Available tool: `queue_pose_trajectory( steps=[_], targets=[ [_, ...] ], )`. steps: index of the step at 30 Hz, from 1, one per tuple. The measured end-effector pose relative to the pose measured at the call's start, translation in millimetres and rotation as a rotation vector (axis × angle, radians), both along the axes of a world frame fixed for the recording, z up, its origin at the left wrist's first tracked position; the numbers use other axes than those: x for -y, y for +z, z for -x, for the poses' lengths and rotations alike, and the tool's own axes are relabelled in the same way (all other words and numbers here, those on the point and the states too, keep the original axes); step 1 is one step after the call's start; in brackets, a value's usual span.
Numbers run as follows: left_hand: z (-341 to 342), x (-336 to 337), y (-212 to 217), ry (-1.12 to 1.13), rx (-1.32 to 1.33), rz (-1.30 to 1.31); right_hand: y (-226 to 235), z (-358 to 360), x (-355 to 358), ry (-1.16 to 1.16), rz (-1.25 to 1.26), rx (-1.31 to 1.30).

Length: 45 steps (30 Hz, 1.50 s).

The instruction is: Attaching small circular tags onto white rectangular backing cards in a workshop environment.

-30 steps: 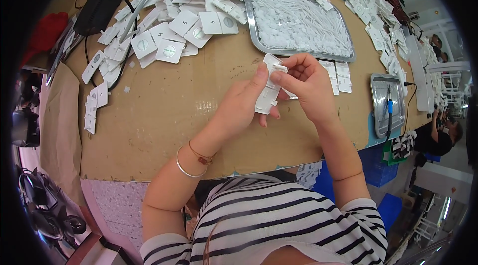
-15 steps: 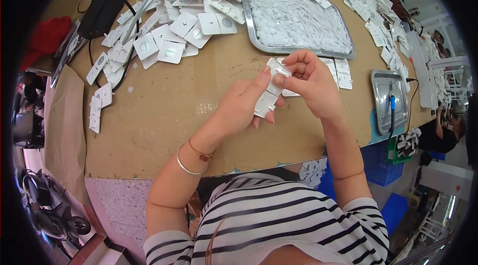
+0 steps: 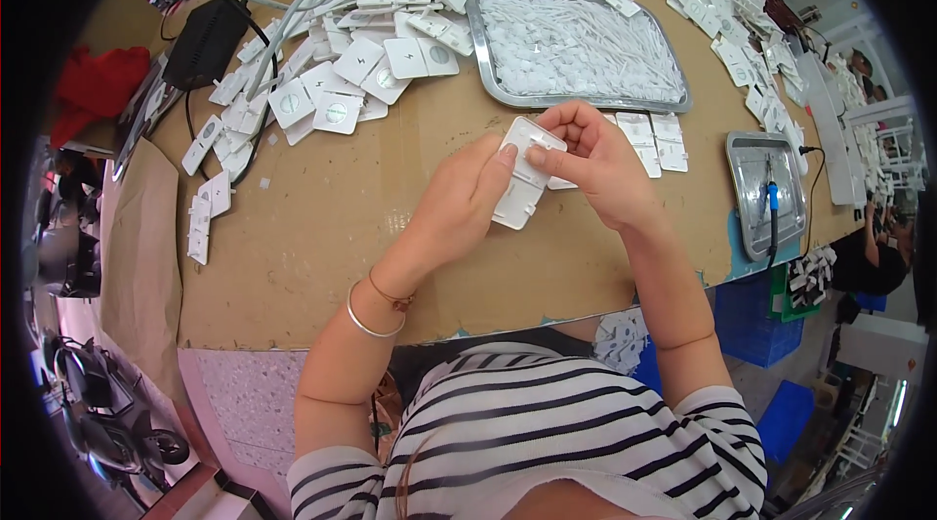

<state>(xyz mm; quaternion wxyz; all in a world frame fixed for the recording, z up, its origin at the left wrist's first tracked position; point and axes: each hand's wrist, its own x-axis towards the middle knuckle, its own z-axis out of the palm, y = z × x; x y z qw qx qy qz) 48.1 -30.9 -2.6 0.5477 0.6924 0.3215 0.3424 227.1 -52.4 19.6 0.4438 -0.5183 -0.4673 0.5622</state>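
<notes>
Between both hands, above the cardboard-covered table, is a white folding plastic panel (image 3: 519,196) with small clips along its edges. My left hand (image 3: 467,190) grips its left side, thumb on the face; the other fingers are hidden behind it. At the upper right part, my right hand (image 3: 597,161) pinches the panel with its thumb pressed on the surface. Whether a smaller part sits under that thumb I cannot tell. Just beyond lies a metal tray (image 3: 583,106) full of small white plastic pieces. More white panels (image 3: 652,143) rest on the table beside my right hand.
A big heap of white panels (image 3: 361,56) covers the back left, with cables and a black box (image 3: 205,43) beside it. More panels (image 3: 722,7) pile up at the back right. At the right edge, a blue-handled soldering iron (image 3: 773,198) lies in a smaller metal tray (image 3: 742,227).
The panel has turned so its inner face shows more fully. Left fingertips that showed below it are now hidden. My right hand has moved slightly left, still pinching it.
</notes>
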Motion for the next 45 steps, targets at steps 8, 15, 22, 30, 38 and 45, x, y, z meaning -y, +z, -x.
queue_pose_trajectory(
  steps=[8,15,22,30,38,45],
  targets=[
    [-14.7,10.6,-1.8,0.129,-0.1,-0.288,-4.3,3.8,11.3,-0.063,-0.105,-0.04],
    [-11.1,-9.9,-4.1,0.176,-0.378,0.004,-18.9,-13.4,-2.8,-0.258,-0.433,0.415],
    [-27.6,-22.8,-5.6,0.161,-0.996,-0.329,-9.9,-29.1,-5.9,-0.366,-0.314,0.217],
    [20.9,-97.3,-7.9,0.554,-0.867,-1.142,-5.9,-51.3,-34.0,-0.431,-0.323,0.541],
    [41.1,-96.3,13.7,0.591,-0.877,-1.152,-30.5,-86.2,-113.1,-0.168,-0.363,1.163],
    [67.6,-85.1,20.4,0.627,-0.599,-0.912,-21.6,-70.6,-128.1,-0.027,-0.372,1.396]
  ],
)
